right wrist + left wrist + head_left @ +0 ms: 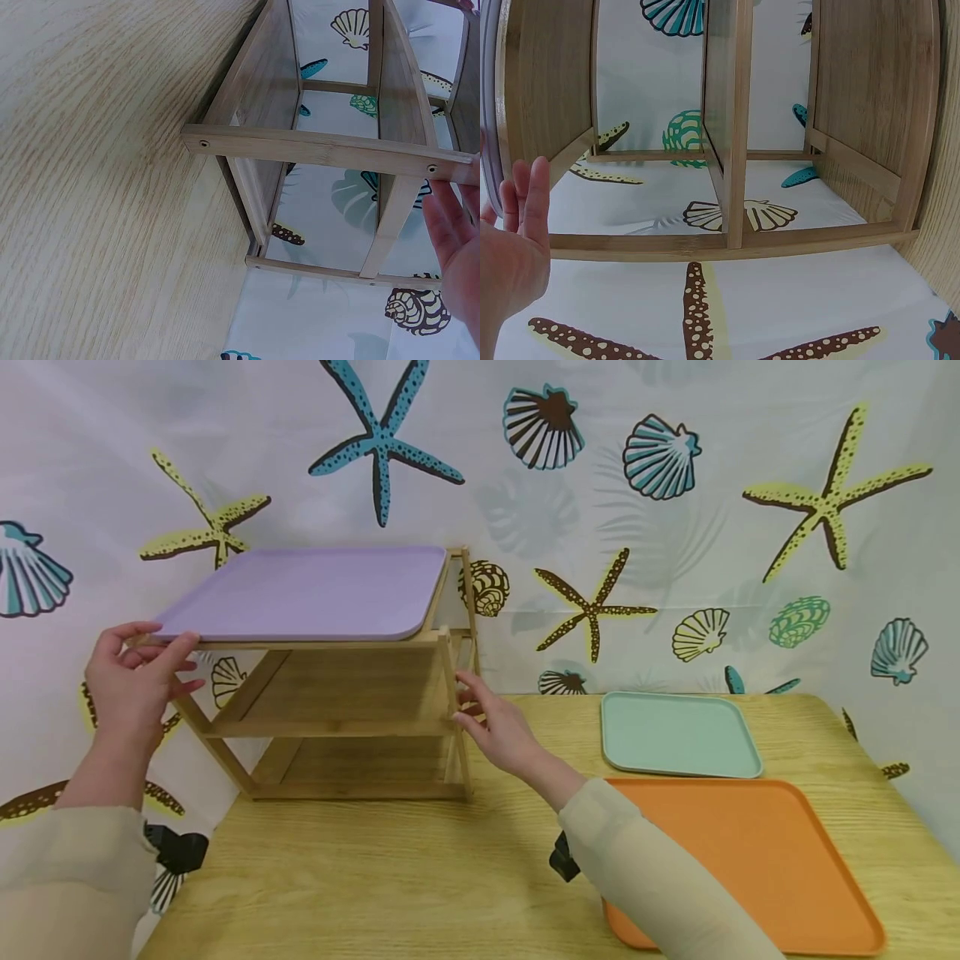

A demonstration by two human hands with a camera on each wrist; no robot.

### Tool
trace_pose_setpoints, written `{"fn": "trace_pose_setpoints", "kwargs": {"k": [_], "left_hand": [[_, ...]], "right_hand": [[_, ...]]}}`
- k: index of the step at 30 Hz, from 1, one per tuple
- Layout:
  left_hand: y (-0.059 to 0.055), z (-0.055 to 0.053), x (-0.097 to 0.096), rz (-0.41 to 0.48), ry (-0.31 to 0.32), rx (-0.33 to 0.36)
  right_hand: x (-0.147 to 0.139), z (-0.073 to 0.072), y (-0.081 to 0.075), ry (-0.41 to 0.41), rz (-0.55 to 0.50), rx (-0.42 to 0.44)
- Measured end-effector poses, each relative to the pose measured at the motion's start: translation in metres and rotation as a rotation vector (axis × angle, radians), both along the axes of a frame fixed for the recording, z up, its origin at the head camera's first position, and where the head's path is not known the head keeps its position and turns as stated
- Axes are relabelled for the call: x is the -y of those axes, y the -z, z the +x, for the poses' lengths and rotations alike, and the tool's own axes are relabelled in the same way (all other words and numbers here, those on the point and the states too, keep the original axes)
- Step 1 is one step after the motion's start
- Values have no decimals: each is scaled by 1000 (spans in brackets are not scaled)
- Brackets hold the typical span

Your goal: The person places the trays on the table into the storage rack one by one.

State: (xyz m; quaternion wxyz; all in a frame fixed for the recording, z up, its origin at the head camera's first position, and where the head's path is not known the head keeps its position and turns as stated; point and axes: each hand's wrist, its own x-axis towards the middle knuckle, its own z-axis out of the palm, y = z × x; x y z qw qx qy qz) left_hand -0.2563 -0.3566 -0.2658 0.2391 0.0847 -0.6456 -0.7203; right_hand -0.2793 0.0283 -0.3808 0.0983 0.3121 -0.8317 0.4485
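A lilac tray [315, 593] lies flat on the top of a wooden shelf rack [337, 727]. At the tray's front left corner, my left hand [138, 681] pinches its edge between thumb and index finger. In the left wrist view the other fingers [536, 202] extend beside the rack's top board. My right hand [498, 727] holds the rack's front right post, thumb and fingers around it. The right wrist view shows the right-hand fingers [446, 225] at the side post near the middle shelf. Both lower shelves hold nothing visible.
A mint green tray [678, 735] lies at the back right of the wooden table [360, 877]. In front of it is a larger orange tray [757, 860], partly covered by my right sleeve. A cloth [487, 527] with shells and starfish hangs behind and at the sides.
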Motion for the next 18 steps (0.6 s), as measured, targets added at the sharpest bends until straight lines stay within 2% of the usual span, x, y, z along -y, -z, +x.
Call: {"fn": "trace_pose_setpoints", "kwargs": {"k": [8, 12, 15, 17, 18], "left_hand": [[-3, -4, -1, -50, -28, 43], [1, -1, -5, -8, -55, 2], [14, 4, -4, 16, -145, -69], [26, 6, -1, -22, -232, -113], [32, 6, 1, -66, -274, -108]], "right_hand": [[0, 0, 0, 10, -1, -3], [-1, -1, 1, 18, 3, -6], [-1, -1, 2, 11, 2, -5], [-1, -1, 2, 6, 1, -4], [-1, -1, 2, 5, 1, -4]]}}
